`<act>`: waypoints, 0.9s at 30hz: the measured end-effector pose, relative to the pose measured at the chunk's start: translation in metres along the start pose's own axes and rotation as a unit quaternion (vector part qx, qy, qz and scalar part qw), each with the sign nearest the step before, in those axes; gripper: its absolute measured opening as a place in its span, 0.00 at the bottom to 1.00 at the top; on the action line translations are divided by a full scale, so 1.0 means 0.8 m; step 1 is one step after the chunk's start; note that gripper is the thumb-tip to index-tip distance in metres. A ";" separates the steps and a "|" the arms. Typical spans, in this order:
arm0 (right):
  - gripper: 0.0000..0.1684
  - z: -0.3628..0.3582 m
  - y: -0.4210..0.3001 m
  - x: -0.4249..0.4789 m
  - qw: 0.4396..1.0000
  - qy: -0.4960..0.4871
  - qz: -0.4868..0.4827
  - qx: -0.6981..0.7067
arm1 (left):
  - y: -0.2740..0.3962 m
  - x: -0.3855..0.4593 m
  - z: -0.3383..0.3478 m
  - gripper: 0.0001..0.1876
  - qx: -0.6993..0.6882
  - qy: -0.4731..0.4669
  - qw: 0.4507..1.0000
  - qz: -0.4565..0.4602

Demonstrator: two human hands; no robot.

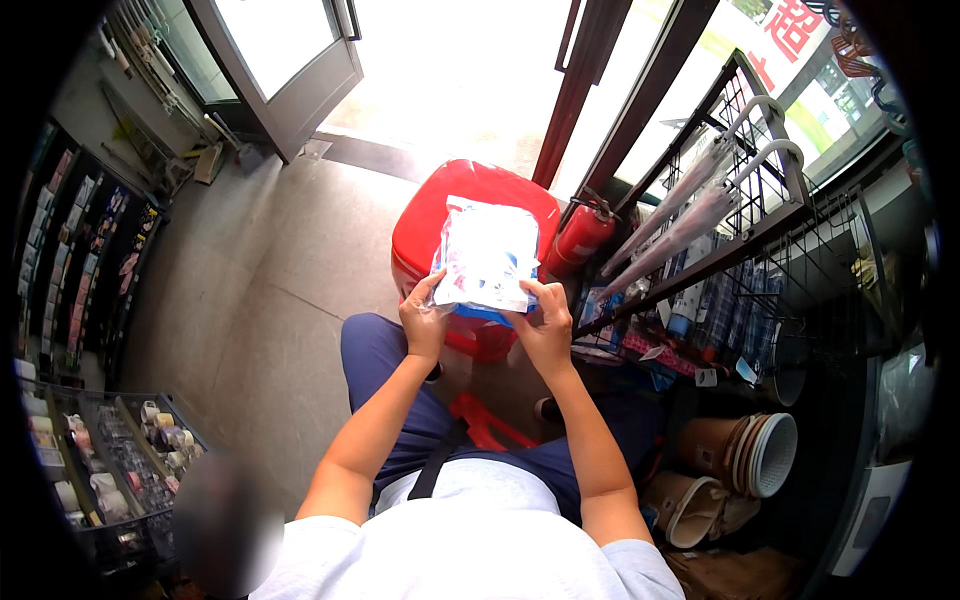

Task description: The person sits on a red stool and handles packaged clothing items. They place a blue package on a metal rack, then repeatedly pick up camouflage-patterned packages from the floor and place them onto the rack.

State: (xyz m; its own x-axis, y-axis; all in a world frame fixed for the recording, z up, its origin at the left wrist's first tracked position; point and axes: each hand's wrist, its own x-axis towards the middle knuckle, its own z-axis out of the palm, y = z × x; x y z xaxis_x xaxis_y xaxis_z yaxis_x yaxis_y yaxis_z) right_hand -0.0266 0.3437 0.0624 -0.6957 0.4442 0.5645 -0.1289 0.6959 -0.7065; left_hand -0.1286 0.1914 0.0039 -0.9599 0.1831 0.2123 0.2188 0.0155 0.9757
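Observation:
A clear plastic package (487, 251) with white and blue contents lies between my hands, above the seat of a red plastic stool (427, 202). Strong glare hides most of its front. My left hand (425, 315) grips its lower left corner, and my right hand (546, 322) pinches its lower right edge with thumb and fingers. A blue edge shows beneath the package, along the side nearest me. Whether the package rests on the stool or is lifted just off it, I cannot tell.
Right of the stool stand a red fire extinguisher (584, 234) and a black wire rack (772, 210) with umbrellas (675, 232). Stacked baskets (772, 454) are at the lower right. Display shelves (82, 262) line the left. An open door (300, 82) stands beyond.

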 end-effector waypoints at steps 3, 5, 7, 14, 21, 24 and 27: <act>0.27 -0.008 -0.005 -0.004 1.000 -0.027 0.005 0.011 | 0.002 0.003 0.005 0.18 -0.025 0.003 1.000 -0.002; 0.25 -0.002 0.017 -0.017 0.999 -0.037 0.032 -0.001 | 0.001 0.003 0.006 0.17 -0.028 -0.008 1.000 0.003; 0.17 0.011 0.031 -0.020 0.998 0.006 0.060 0.008 | -0.007 0.004 0.006 0.15 -0.018 -0.023 1.000 0.008; 0.09 0.025 0.042 -0.015 0.993 0.047 0.100 0.039 | 0.008 0.019 -0.016 0.19 0.086 -0.081 0.993 0.022; 0.11 0.017 0.062 -0.009 0.996 -0.001 0.076 0.045 | 0.044 0.025 -0.037 0.19 0.287 -0.095 0.889 0.344; 0.13 0.007 0.046 -0.005 0.997 -0.065 0.021 -0.032 | 0.046 0.034 -0.034 0.16 0.290 -0.142 0.849 0.418; 0.21 -0.001 0.025 -0.006 0.997 -0.061 -0.018 -0.054 | 0.039 0.037 -0.035 0.15 0.260 -0.139 0.881 0.369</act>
State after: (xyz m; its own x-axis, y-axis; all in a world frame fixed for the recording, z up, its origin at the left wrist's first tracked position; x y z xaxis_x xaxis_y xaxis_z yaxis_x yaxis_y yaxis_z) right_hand -0.0251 0.3560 0.0459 -0.7733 0.3510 0.5281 -0.0834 0.7693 -0.6334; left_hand -0.1552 0.1695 0.0425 -0.4577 0.5648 0.6867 0.8861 0.2260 0.4047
